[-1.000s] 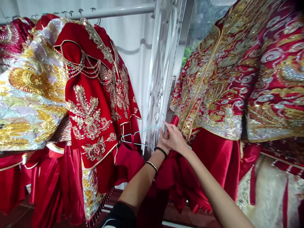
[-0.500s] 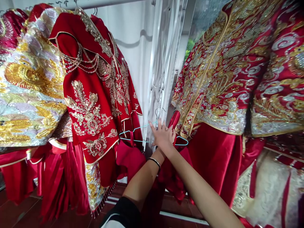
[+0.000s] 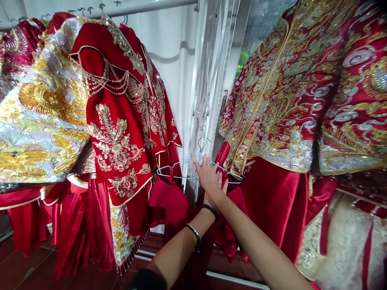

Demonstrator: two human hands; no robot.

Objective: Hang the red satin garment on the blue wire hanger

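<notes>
A light-blue wire hanger [image 3: 178,164] hangs low in the gap between two racks of garments, with red satin cloth [image 3: 169,199] draped from it. My right hand [image 3: 208,175] lies on the hanger's middle, back up, with the index finger stretched out and the other fingers apart. My left hand [image 3: 223,186] reaches in from below, with two dark bracelets on its wrist. It is mostly hidden behind the right hand, and only some fingertips show against the red cloth.
A red jacket with gold embroidery [image 3: 121,121] and a gold-and-white garment [image 3: 39,121] hang from a metal rail [image 3: 145,6] on the left. A red and gold embroidered jacket [image 3: 281,100] fills the right. Behind the hanger stands a white metal grille [image 3: 208,72]. Dark red floor tiles [image 3: 24,274] lie below.
My right hand has slid left over the hanger and now covers my left hand. The left wrist has dropped a little. The view has shifted slightly.
</notes>
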